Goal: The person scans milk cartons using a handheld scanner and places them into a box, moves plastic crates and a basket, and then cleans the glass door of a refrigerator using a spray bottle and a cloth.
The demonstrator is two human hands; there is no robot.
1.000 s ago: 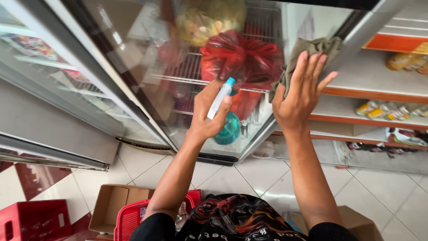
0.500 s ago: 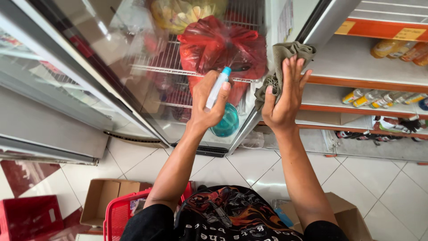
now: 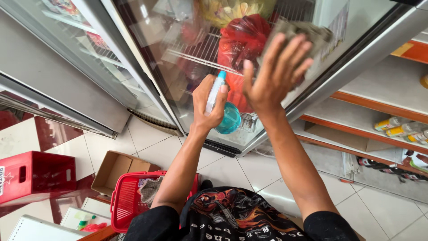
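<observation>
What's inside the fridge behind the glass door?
Behind the glass door a red plastic bag sits on a white wire shelf, with a yellowish bag above it. The right hand pressing a grey cloth covers whatever lies further right.

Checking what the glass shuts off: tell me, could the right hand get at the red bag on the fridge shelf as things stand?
Probably not. The right hand presses a grey cloth flat against the closed glass door, and the red bag sits behind that pane on the wire shelf.
</observation>
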